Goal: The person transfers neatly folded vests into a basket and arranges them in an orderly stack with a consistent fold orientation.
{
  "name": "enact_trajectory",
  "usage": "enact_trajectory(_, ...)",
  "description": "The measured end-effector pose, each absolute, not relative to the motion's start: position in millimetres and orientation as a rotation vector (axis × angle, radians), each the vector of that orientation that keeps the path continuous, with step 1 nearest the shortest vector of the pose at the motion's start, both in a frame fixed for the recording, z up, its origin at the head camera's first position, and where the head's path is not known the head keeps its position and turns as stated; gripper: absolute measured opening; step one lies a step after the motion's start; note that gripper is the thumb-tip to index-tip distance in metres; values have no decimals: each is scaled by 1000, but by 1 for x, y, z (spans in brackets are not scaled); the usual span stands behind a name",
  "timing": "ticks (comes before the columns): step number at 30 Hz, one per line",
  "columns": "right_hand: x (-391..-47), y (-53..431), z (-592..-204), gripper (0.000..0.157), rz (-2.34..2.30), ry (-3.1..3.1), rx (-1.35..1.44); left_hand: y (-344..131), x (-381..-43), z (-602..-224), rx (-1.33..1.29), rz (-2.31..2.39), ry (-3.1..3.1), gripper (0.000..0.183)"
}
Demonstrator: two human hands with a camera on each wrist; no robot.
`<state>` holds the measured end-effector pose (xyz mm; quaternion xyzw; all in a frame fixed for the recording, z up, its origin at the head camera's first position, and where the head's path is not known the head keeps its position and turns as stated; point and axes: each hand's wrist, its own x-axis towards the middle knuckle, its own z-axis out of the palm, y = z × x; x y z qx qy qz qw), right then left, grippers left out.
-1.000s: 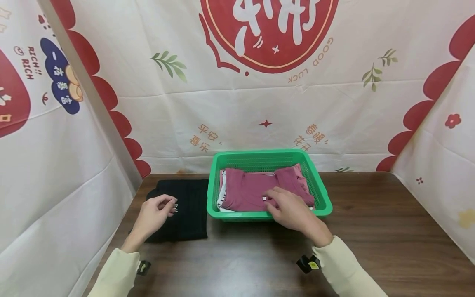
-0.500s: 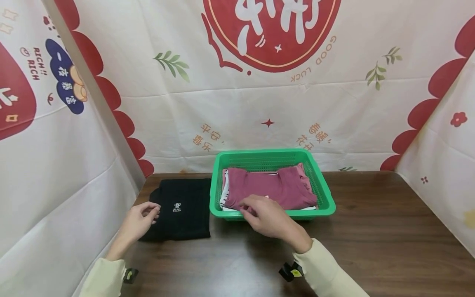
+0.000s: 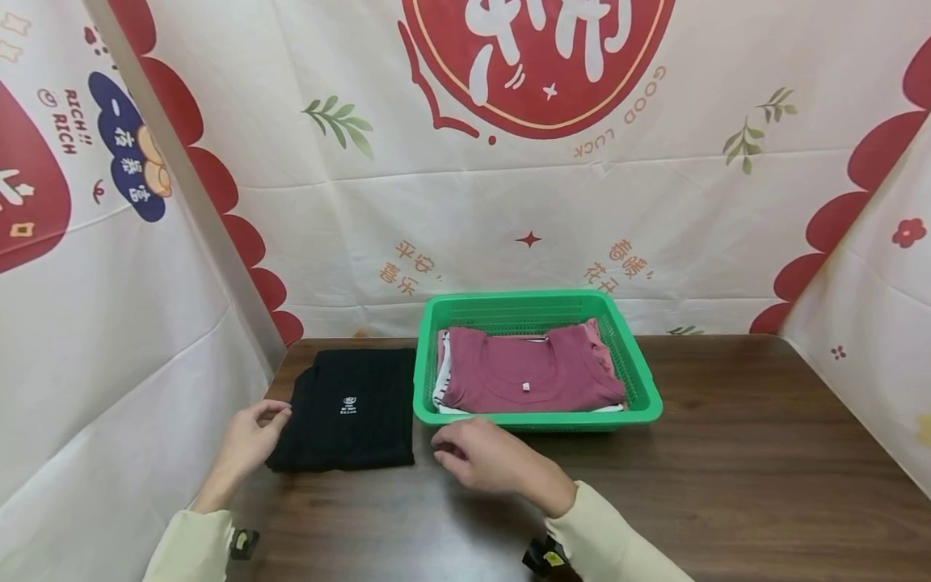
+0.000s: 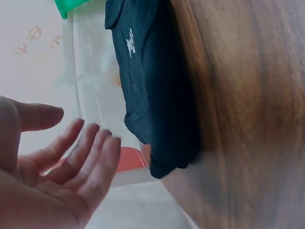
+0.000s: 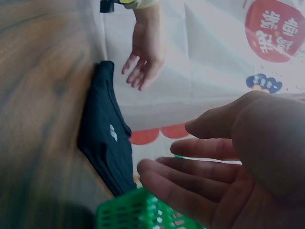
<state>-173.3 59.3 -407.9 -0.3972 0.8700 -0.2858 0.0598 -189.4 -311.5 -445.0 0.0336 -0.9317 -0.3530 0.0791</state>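
Observation:
A folded black garment (image 3: 352, 420) with a small white print lies on the left part of the table. Beside its left edge hovers my left hand (image 3: 250, 440), fingers relaxed and holding nothing; the left wrist view shows the palm (image 4: 52, 181) apart from the cloth. My right hand (image 3: 494, 459) hangs just in front of the green basket (image 3: 538, 419), its fingers loosely bent with nothing between them. Inside the basket a folded mauve shirt (image 3: 494, 388) with a small white tag lies on top of white and pink clothes. In the right wrist view the black garment (image 5: 107, 129) is beyond the fingers.
The dark wooden table (image 3: 727, 453) runs out to the right of the basket. Printed white cloth (image 3: 465, 210) hangs behind it and along both sides. Each wrist wears a small black device, such as the right one (image 3: 544, 556).
My right hand has moved from over the mauve shirt, leftward and toward me, out of the basket. My left hand has shifted left, from above the black garment to its edge.

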Motion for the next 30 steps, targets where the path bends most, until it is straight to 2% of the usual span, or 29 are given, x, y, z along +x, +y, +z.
enact_trajectory(9,-168,36,-420,50,-735,2575,-1097,-329,-192,-454,184,-1093,-2840,35)
enact_trajectory(17,-171,16,-444,58,-739,2545,-1014,-333,-200,-457,256,-1080,-2922,40)
enact_trajectory(25,-177,0,-454,74,-762,2497,-842,-339,-209,-462,333,-1096,-2969,46)
enact_trajectory(30,-185,-9,-462,74,-854,2489,-725,-342,-216,-465,406,-1145,-2992,53)
